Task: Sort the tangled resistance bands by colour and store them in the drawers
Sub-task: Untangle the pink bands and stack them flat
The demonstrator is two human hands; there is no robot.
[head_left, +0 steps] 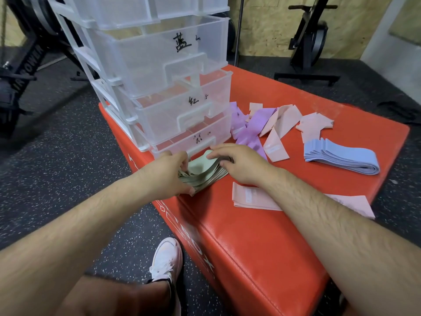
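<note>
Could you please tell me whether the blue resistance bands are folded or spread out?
Folded: the blue resistance bands lie flat in one neat stack on the red padded box.

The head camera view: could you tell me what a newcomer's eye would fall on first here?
The bright red padded box fills the middle, with a tall clear drawer unit standing on its far left corner. In front of the lowest drawer, the left hand and right hand hold a stack of green bands. To the right lie loose pink and purple bands and a neat blue stack.
</note>
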